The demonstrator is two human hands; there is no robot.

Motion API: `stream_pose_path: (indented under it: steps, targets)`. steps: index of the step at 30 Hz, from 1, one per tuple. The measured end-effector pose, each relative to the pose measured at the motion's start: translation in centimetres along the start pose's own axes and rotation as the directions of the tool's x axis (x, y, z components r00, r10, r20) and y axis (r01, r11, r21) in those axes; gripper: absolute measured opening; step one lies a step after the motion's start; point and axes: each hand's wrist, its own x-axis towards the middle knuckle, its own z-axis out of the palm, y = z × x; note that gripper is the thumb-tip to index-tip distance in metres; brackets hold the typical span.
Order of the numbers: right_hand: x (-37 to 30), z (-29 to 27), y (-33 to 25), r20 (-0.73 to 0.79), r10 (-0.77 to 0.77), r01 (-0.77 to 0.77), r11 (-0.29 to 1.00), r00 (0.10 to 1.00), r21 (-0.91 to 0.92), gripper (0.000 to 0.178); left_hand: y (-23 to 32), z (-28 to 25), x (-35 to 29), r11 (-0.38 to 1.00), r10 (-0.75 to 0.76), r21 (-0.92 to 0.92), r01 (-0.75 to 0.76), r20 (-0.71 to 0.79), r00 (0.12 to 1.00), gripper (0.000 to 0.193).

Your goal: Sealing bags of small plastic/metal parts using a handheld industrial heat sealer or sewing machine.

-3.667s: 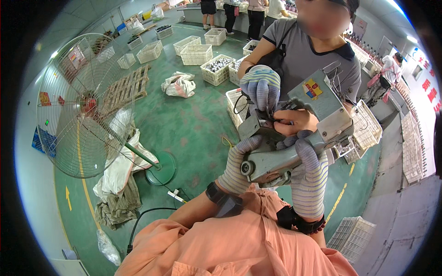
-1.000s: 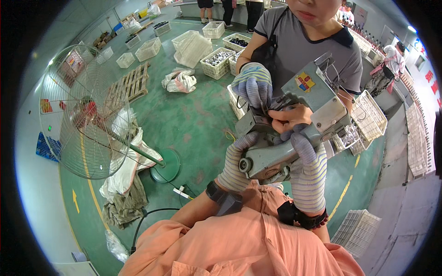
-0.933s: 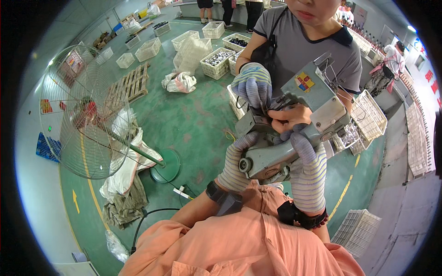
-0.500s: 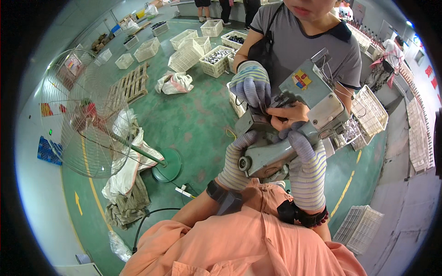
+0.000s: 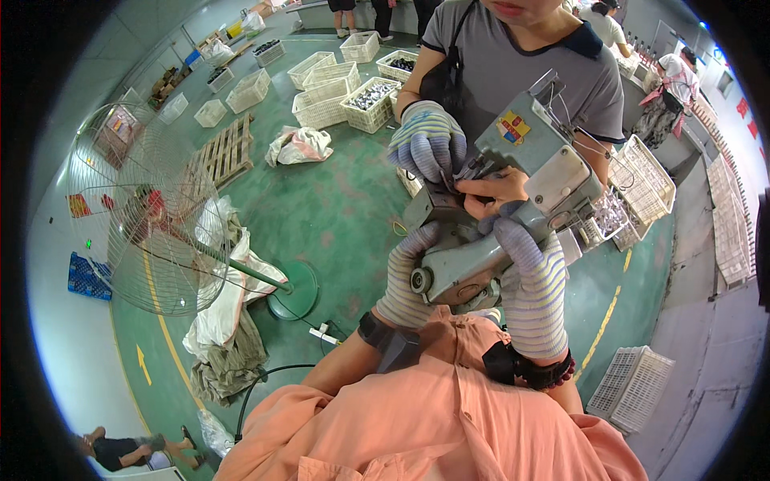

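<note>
Head view: nearest, one orange garment [image 5: 425, 409] is seen, with one black device [image 5: 399, 350] strapped at the left wrist and one black band [image 5: 513, 367] at the right. One grey metal machine [image 5: 473, 268] is held just in front of the torso, slanted away toward the right. Its near end, beside one round knob [image 5: 420, 280], is held by the left hand [image 5: 405, 289], and its other side is clasped by the right hand [image 5: 536, 293]; both are covered by striped gloves. Each grip is curled closed against the metal, though some fingertips are hidden. Farther along the machine, one gloved hand [image 5: 431, 143] and one bare hand [image 5: 496, 191] of a co-worker [image 5: 525, 68] are brought close together; what is pinched there cannot be told. One red-and-yellow sticker [image 5: 512, 128] is carried on the machine's upper part. On the floor to the left, one white power strip [image 5: 323, 334] and one caged fan [image 5: 152, 216] on a round green base [image 5: 293, 290] can be counted. Beyond, one bundled white sack [image 5: 298, 146], one wooden pallet [image 5: 224, 150] and one white crate [image 5: 371, 120] filled with silvery pieces are seen. Farthest, three standing people [image 5: 342, 16] are cut off by the top edge.
</note>
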Motion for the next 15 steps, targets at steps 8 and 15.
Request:
stream_pose_path:
  steps: [8, 15]
  targets:
    - [-0.2, 0.2, -0.5, 0.019, 0.044, -0.043, 0.999, 0.999, -0.032, 0.040, -0.1, -0.3, -0.1, 1.000, -0.007, -0.030, 0.008, 0.028, 1.000, 0.052]
    - [-0.5, 0.8, -0.4, 0.039, 0.040, -0.040, 0.999, 0.998, -0.009, 0.039, 0.7, 0.0, -0.5, 0.999, -0.021, -0.024, 0.022, 0.002, 1.000, 0.053]
